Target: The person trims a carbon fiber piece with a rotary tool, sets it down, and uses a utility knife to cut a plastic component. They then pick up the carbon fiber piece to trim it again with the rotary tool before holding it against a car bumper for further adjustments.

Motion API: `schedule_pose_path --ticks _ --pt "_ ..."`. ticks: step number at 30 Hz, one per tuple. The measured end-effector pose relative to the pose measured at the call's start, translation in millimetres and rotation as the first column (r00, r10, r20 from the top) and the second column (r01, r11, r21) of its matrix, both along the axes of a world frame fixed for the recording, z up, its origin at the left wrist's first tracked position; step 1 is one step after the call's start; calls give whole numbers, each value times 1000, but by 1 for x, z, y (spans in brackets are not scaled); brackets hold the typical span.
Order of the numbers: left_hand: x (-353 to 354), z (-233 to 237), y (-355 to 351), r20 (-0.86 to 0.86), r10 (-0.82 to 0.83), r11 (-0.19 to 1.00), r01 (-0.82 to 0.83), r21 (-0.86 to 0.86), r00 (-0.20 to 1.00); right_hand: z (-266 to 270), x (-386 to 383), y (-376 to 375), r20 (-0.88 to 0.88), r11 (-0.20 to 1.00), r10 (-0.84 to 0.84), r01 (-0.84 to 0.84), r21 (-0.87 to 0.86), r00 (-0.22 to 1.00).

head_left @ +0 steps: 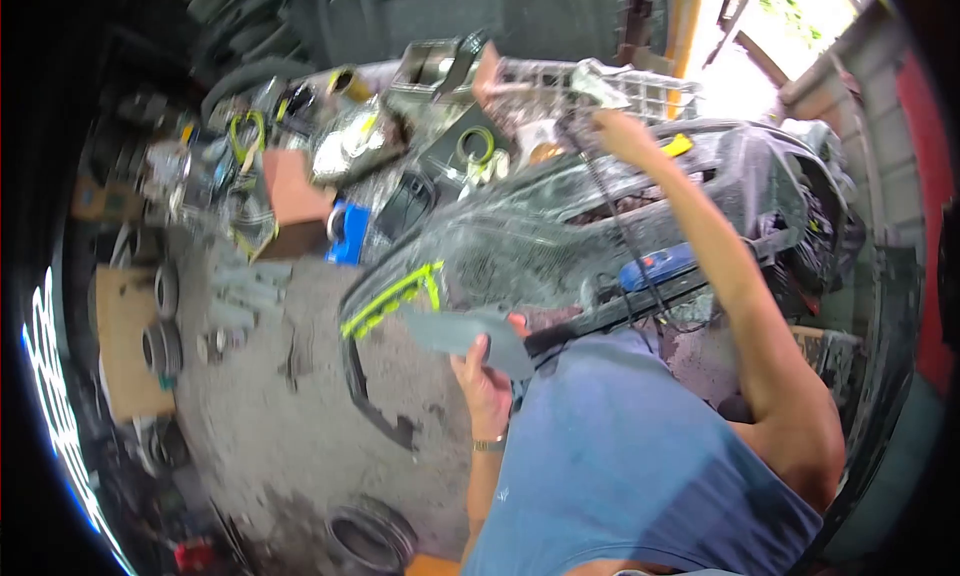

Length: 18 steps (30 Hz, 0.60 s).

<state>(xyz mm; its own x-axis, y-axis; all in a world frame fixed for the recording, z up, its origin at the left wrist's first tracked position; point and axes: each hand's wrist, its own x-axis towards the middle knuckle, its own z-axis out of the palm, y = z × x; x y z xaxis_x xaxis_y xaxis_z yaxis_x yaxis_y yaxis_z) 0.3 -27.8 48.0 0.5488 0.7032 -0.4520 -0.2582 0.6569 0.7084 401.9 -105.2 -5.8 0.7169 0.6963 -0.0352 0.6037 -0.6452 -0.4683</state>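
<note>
The biggest thing is a big dark shell [520, 241], dusty and full of curves, that goes from the middle out to the right.

Next comes the flat grey sheet [450, 334], close to my body on the near side. It looks light, smooth and thin. I think it may bend a bit and could slip if there is dust on it. The best place to hold it is by the near edge, with the thumb on top and the rest under, so it does not tip.

The sheet is in my left fingers [479, 350], closed on its near edge. Most of it sticks out past my thumb, to the left and to the right.

A long dark cord [612, 204] hangs over the shell on the right. Its far end is near my right fingers [603, 122], up at the far side. They are blurry, so I cannot tell if they pinch it.

A yellow-green strip [385, 306] is just left of the sheet. The smaller blue tool [655, 266] is right of it.
</note>
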Motion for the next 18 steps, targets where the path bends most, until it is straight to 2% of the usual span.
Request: schedule_pose_path --ticks 1,2,4,8,10,11,12,14,16,18 --pt "2 3 0 -27 47 999 -47 -5 999 -10 10 -23 25 995 70 -68 -70 997" --pt "5 6 0 -8 59 997 -59 39 998 -25 20 -52 92 982 186 -181 -55 978" --pt "10 5 0 16 79 993 -80 87 997 -53 31 -97 218 959 285 -276 -72 933" --pt "10 -5 2 -6 81 995 -81 57 997 -29 21 -114 175 966 260 -252 -66 950" --pt "10 -7 3 129 5 999 -9 31 992 -20 21 -117 168 945 289 -253 -207 942" --pt "11 -5 2 123 0 999 -4 37 992 -15 19 -123 164 947 284 -250 -200 945" --pt "13 -1 1 118 6 997 -15 72 993 -1 12 -125 151 986 158 -146 -85 976" --pt "18 5 -3 114 19 994 -31 109 993 26 -9 -126 84 989 -84 73 132 993" --pt "24 8 -8 73 114 979 -125 164 991 41 -46 -120 75 938 -39 11 347 996" --pt "28 9 -11 76 118 980 -129 153 990 69 -119 -104 -19 950 126 -115 291 992"
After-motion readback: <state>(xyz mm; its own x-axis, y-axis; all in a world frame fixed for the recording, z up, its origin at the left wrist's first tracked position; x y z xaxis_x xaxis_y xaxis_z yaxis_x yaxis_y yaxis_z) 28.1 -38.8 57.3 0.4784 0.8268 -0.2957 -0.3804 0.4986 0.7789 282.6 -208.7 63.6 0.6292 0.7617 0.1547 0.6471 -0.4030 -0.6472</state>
